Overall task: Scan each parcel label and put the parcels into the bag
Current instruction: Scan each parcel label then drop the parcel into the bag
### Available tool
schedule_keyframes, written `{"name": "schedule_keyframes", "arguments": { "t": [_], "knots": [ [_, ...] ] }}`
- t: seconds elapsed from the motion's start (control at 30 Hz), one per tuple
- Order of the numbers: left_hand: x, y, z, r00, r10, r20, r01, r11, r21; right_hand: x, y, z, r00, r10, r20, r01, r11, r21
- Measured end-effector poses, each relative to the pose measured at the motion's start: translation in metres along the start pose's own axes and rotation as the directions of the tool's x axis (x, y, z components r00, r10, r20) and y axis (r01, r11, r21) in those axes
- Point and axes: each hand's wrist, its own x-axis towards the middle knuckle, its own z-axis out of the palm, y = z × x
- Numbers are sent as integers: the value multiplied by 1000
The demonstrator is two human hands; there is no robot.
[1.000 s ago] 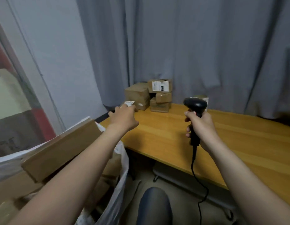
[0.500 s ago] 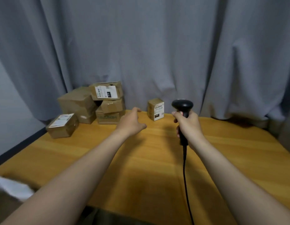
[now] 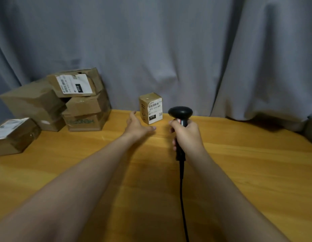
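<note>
A small upright cardboard parcel (image 3: 150, 107) with a white barcode label stands at the back of the wooden table (image 3: 239, 172). My left hand (image 3: 137, 127) is stretched out just in front and to the left of it, fingers apart, holding nothing. My right hand (image 3: 185, 135) grips the handle of a black corded barcode scanner (image 3: 180, 113), whose head is right of the small parcel. At the back left is a stack of brown parcels (image 3: 81, 102), the top one labelled. A flat labelled parcel (image 3: 13, 135) lies at the far left. The bag is out of view.
A grey curtain (image 3: 169, 49) hangs right behind the table. The scanner's cable (image 3: 184, 206) runs down toward me across the tabletop. A larger plain box (image 3: 34, 103) leans against the stack on the left.
The view turned right from the bag to the table. My empty left hand has reached further forward, close to the small parcel. The scanner stays in my right hand.
</note>
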Motion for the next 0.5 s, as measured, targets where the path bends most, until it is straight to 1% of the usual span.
{"name": "schedule_keyframes", "arguments": {
  "t": [0.27, 0.37, 0.5],
  "knots": [
    [44, -17, 22, 992, -66, -108, 52, 991, -127, 11, 26, -3, 1000, -2, 13, 2, 1000, 6],
    [66, -16, 21, 989, -110, -104, 89, 978, -188, 16, 25, -5, 1000, -2, 23, 2, 1000, 19],
    [85, -17, 23, 993, -100, -56, 86, 974, -210, 20, 23, -5, 1000, 6, 27, -8, 999, 48]
  ]
}}
